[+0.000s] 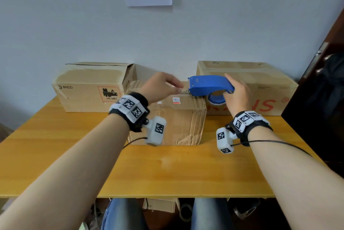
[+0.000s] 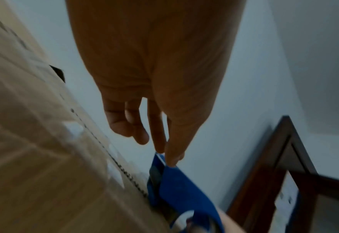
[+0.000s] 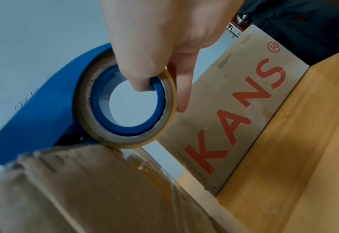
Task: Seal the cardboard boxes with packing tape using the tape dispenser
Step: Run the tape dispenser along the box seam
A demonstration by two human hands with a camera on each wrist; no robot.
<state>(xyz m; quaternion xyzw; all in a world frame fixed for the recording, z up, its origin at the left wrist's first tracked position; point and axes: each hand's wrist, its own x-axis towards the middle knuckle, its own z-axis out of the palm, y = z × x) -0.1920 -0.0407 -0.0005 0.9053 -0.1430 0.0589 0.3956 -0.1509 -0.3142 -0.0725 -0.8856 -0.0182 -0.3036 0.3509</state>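
A crumpled cardboard box (image 1: 173,121) stands mid-table, with glossy tape running down its right side (image 3: 150,170). On its top right edge rests the blue tape dispenser (image 1: 208,84), toothed blade facing left. My right hand (image 1: 230,88) grips its roll end, thumb inside the tape roll's (image 3: 124,137) core and fingers over the rim. Reaching from the left, my left hand (image 1: 181,88) has thumb and forefinger tips meeting in a pinch at the dispenser's front lip (image 2: 170,165). Any clear tape between them is not visible.
A PICO box (image 1: 89,88) with a raised flap sits back left. A larger KANS box (image 1: 247,84) sits back right, close behind the dispenser. The wooden table (image 1: 167,170) extends toward me. A dark door (image 1: 316,99) stands at the right edge.
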